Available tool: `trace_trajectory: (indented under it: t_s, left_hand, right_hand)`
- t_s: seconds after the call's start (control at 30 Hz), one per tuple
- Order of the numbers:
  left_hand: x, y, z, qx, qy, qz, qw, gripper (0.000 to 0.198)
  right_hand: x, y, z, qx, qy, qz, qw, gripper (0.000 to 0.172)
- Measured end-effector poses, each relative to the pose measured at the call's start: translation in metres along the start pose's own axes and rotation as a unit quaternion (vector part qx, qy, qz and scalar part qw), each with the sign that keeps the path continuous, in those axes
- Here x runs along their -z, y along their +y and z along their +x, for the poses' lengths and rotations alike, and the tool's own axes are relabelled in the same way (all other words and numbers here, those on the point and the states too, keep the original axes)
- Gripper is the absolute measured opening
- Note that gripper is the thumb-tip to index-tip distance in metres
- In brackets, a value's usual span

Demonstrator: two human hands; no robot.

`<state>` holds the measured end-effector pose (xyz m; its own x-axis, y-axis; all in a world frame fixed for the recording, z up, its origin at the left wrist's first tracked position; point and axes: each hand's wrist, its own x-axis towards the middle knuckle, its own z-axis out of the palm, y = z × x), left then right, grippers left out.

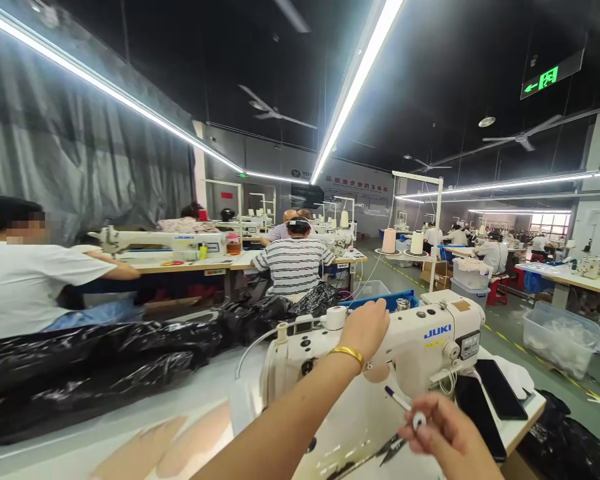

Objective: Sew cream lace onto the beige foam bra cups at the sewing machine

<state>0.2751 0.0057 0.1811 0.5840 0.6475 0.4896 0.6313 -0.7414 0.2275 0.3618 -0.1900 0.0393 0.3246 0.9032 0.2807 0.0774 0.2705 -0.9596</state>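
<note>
Aslant, purple-tipped stick (401, 400) (tip up-left)

2 bare hands show. The left forearm (285, 420) slants from the bottom centre of the frame up and rightward to the left wrist (339, 368). Beyond it, right of centre, the left hand (365, 328) shows its back, fingers bent, fingertips hidden. At lower right, the right hand (443, 430) points leftward, thumb and fingers pinched together.
</note>
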Motion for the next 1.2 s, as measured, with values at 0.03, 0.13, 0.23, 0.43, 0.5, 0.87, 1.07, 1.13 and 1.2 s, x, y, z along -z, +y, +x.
trace_trajectory:
  t_s: [0.03,0.13,0.23,0.43,0.5,0.87,1.07,1.13,1.2]
  left_hand:
    - [-0.001,-0.002,0.001,0.009,0.017,-0.016,1.0,0.027]
    - [-0.004,-0.009,0.003,0.031,0.066,-0.073,0.995,0.034]
    - [-0.006,-0.016,0.003,0.033,0.099,-0.135,0.985,0.032]
    - [-0.009,-0.022,0.0,0.029,0.126,-0.232,0.964,0.03]
    - [-0.01,-0.022,-0.001,0.026,0.129,-0.25,0.959,0.03]
    - [-0.012,-0.02,-0.004,0.024,0.135,-0.312,0.94,0.03]
    - [-0.01,-0.02,-0.005,0.015,0.137,-0.349,0.927,0.033]
    - [-0.008,-0.02,-0.006,0.006,0.132,-0.367,0.921,0.035]
    - [-0.005,-0.021,-0.007,-0.008,0.125,-0.387,0.913,0.036]
  right_hand:
    - [-0.001,-0.007,0.02,0.05,0.034,-0.01,0.998,0.037]
    - [-0.009,-0.029,0.079,0.215,0.106,-0.142,0.961,0.023]
    - [-0.019,-0.038,0.126,0.297,0.134,-0.218,0.92,0.02]
    - [-0.026,-0.023,0.164,0.363,0.106,-0.22,0.899,0.028]
    - [-0.024,-0.02,0.167,0.378,0.105,-0.221,0.893,0.029]
    - [-0.01,-0.033,0.158,0.385,0.004,-0.305,0.871,0.036]
    - [0.001,-0.04,0.155,0.358,-0.003,-0.353,0.864,0.037]
    - [0.007,-0.05,0.156,0.325,0.029,-0.377,0.867,0.034]
    - [0.009,-0.064,0.158,0.274,0.044,-0.434,0.857,0.034]
